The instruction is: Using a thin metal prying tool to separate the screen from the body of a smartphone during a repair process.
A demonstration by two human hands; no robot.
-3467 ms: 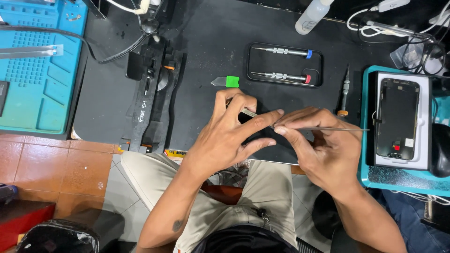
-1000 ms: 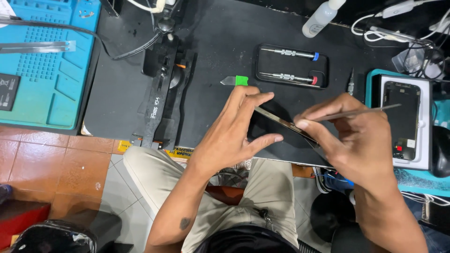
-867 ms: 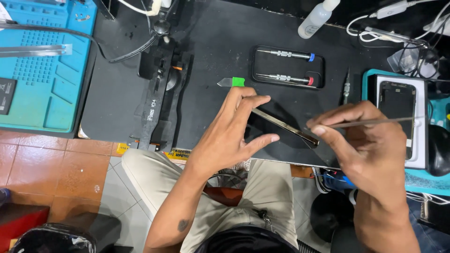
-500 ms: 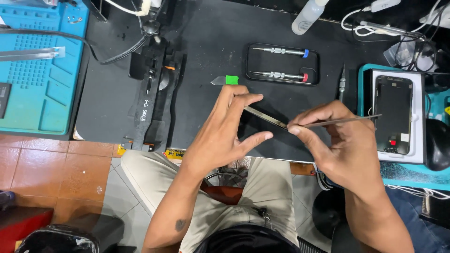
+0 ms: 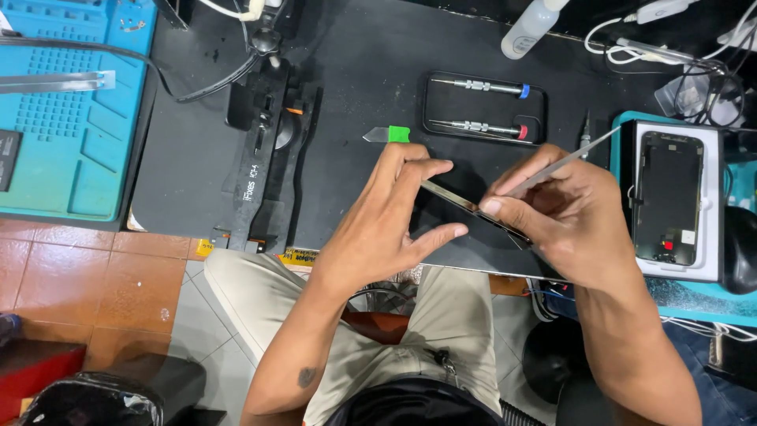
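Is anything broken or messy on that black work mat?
Nothing looks spilled or broken. The left hand holds a thin dark phone tilted on edge, the right hand works a slim metal tool at it, and two screwdrivers lie neatly in a black tray.

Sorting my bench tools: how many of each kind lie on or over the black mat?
Screwdrivers in the black tray: 2
Green-handled pry tool: 1
Thin metal tool in the right hand: 1
Phone held on edge by the left hand: 1
Total: 5
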